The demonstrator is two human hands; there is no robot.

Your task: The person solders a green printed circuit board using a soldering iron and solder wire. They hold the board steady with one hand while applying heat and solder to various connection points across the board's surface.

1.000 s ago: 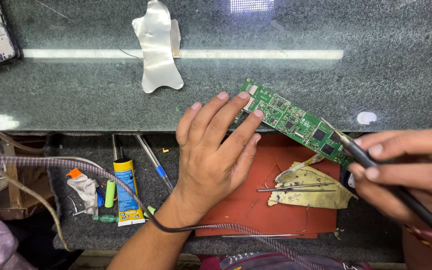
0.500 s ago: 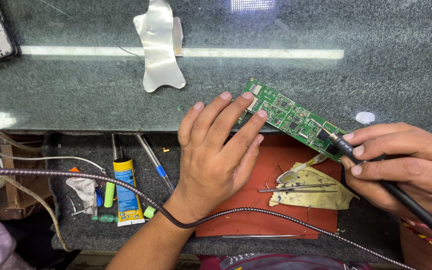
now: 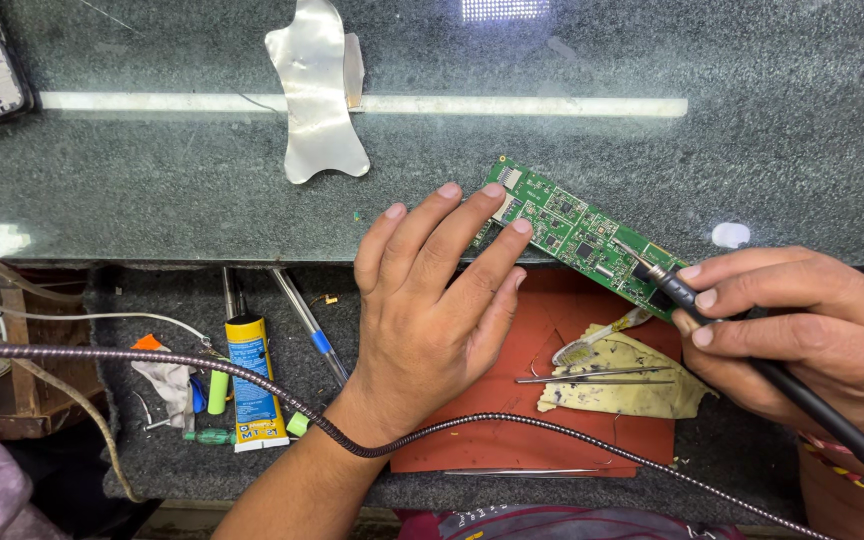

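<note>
The long green circuit board (image 3: 577,238) lay slanted at the near edge of the dark glass-topped desk (image 3: 152,190), its right end reaching over the red mat (image 3: 512,440). The left hand (image 3: 432,310) lay flat and spread, fingertips pressing down on the board's left end and gripping nothing. The right hand (image 3: 792,325) was closed around a black soldering iron (image 3: 742,350), held like a pen, its tip touching the board's right end. On the mat near the iron lay tweezers (image 3: 592,377) across a stained yellow rag (image 3: 632,385), with a toothbrush (image 3: 602,337) just beside them. To the left stood a glue tube (image 3: 252,380), and a braided cable (image 3: 152,362) ran across the near side under the left wrist. A silver foil scrap (image 3: 314,90) lay well apart on the far glass. The board looked thin, light and stiff, yet fragile; it would best be held by its bare edges or pinned at the end away from the hot tip, since the glass seemed slippery.
</note>
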